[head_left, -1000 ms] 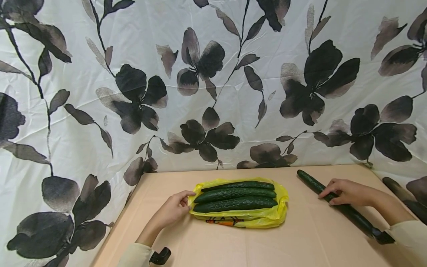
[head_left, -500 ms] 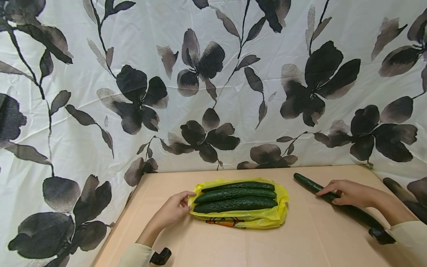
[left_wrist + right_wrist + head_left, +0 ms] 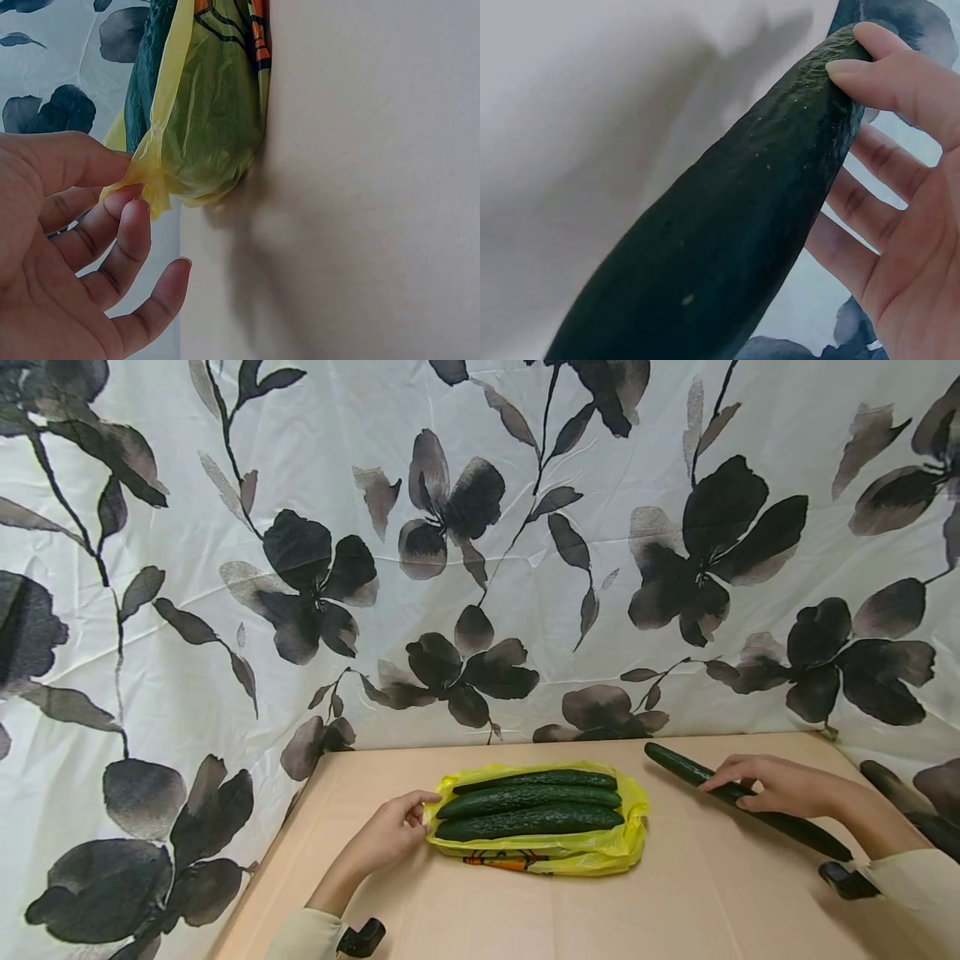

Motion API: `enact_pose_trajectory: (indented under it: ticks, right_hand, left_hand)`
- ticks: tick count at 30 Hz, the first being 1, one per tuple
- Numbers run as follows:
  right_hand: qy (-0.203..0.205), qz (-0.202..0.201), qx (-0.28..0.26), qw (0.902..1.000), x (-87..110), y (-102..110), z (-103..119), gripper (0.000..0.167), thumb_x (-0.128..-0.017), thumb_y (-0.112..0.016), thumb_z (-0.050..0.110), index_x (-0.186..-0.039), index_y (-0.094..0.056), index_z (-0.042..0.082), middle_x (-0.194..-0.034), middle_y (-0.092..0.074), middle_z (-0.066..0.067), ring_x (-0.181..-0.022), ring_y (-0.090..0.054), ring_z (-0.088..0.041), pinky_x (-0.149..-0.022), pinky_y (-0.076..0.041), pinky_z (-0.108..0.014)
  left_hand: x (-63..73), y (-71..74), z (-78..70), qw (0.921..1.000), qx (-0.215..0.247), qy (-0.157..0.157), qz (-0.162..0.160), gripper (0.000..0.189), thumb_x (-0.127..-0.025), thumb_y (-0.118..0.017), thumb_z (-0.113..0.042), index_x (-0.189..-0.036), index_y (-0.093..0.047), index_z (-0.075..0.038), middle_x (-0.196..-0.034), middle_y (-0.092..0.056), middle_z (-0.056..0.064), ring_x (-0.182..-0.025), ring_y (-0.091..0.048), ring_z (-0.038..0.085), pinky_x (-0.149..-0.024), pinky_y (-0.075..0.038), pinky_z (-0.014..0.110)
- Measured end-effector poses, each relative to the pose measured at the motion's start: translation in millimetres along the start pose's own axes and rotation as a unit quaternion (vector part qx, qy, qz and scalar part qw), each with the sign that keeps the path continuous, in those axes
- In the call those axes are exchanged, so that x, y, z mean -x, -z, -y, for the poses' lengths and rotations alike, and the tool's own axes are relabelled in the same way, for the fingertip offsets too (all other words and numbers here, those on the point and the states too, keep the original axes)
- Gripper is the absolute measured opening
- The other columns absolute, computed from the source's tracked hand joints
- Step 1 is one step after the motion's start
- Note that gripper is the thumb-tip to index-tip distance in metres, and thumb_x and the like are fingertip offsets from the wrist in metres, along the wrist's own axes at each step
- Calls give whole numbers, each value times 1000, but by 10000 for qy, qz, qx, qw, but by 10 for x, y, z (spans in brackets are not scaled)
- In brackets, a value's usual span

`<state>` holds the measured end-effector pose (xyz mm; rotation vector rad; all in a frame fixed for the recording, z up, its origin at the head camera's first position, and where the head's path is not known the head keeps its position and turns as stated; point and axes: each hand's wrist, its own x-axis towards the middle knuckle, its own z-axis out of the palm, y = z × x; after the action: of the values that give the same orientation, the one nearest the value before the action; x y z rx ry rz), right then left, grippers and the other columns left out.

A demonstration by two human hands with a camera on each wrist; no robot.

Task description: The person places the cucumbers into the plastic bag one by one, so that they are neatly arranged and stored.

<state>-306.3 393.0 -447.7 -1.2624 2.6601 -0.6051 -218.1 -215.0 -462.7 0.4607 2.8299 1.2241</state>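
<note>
A yellow plastic bag [image 3: 633, 839] lies mid-table with three dark green cucumbers [image 3: 528, 797] side by side in its opening. My left hand [image 3: 390, 831] pinches the bag's left edge between thumb and fingers; the left wrist view shows the thin plastic [image 3: 154, 161] caught at the fingertips. To the right, my right hand [image 3: 783, 785] holds another long cucumber [image 3: 678, 764] by thumb and fingers near its middle. That cucumber slants from upper left to lower right, and in the right wrist view its dark body [image 3: 720, 202] fills the centre.
A pale peach table [image 3: 600, 918] carries everything, and a white cloth with dark flowers [image 3: 457, 568] hangs behind its back edge. Black wrist mounts [image 3: 362, 937] show at both sleeves. Table surface lies between the bag and the right-hand cucumber.
My right hand has shifted slightly left with its cucumber, whose far tip is now closer to the bag. The left hand and the bag stay in place.
</note>
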Motion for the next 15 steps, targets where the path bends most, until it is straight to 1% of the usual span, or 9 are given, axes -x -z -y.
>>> enact_pose_trajectory:
  ticks: [4, 8, 12, 15]
  right_hand:
    - [-80, 10, 143, 9999, -46, 40, 88, 45, -91, -73, 12, -132, -67, 27, -125, -62, 5, -114, -56, -3, -84, -53, -27]
    - [-19, 33, 94, 9999, -108, 70, 175, 45, -91, -72, 9, -132, -67, 28, -125, -62, 4, -114, -56, -5, -84, -53, -29]
    - [-126, 67, 66, 9999, -174, 93, 267, 50, -91, -70, 6, -131, -67, 36, -125, -61, 5, -113, -57, -6, -83, -53, -29]
    - [-268, 72, 225, 9994, -230, 102, 327, 55, -90, -69, 5, -130, -66, 42, -126, -61, 6, -113, -57, -8, -84, -53, -30]
  left_hand:
    - [1, 2, -1, 10000, -24, -14, -13, 45, -86, -67, 4, -131, -62, 1, -84, -55, 2, -78, -53, 16, -63, -42, 24]
    - [-5, -3, 5, 10000, -51, -21, -10, 45, -86, -67, 4, -131, -62, 1, -85, -56, 1, -78, -54, 15, -64, -43, 24]
    - [1, 0, 6, 10000, -48, -31, -22, 45, -86, -67, 4, -131, -62, 1, -85, -56, 2, -78, -54, 15, -64, -43, 23]
    - [6, 6, 0, 10000, -25, -59, -20, 45, -86, -67, 4, -131, -62, 2, -85, -56, 2, -78, -54, 15, -64, -43, 24]
